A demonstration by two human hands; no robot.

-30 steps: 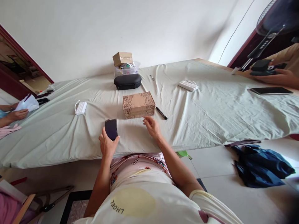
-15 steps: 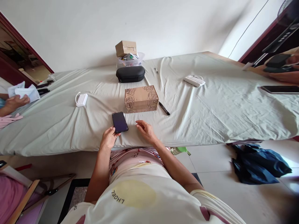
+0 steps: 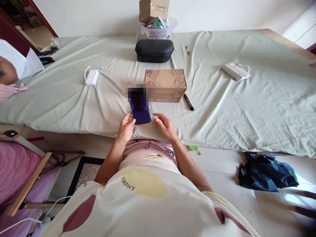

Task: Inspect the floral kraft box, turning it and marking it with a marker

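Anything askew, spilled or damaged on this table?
Nothing spilled or broken. The small cardboard box sits tilted atop the clear tub at the far edge; the sheet is rumpled; the left hand holds the phone.

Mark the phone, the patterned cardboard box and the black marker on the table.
phone (image 3: 141, 116): head view, lower part of its screen.
patterned box (image 3: 165, 78): head view, middle of its top face.
black marker (image 3: 189, 102): head view, middle of its barrel.

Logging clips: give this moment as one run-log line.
left hand: grips phone lower edge | right hand: open, right of phone | patterned box: behind phone | marker: beside box
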